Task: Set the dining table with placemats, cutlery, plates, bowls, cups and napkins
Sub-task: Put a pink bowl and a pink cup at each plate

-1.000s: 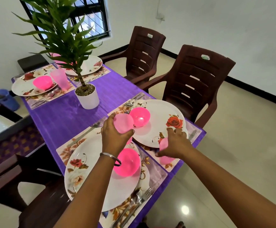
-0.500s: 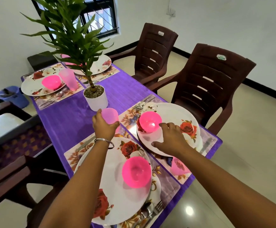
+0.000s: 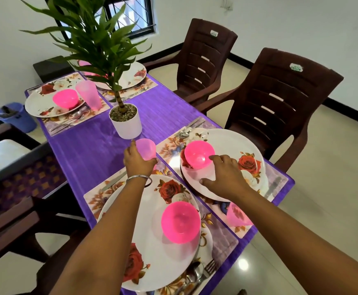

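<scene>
One light, thin plastic cup (image 3: 145,149) sits in my left hand (image 3: 137,161), grip curled round its slick wall, at twelve o'clock of the near plate (image 3: 152,248); my right hand (image 3: 222,177) hovers slack, holding nothing.

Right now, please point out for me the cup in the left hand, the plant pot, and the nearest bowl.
Pink cup (image 3: 145,149), head view: upper side wall.
White plant pot (image 3: 127,126), head view: front wall.
Nearest pink bowl (image 3: 180,222), head view: inside bottom.
</scene>
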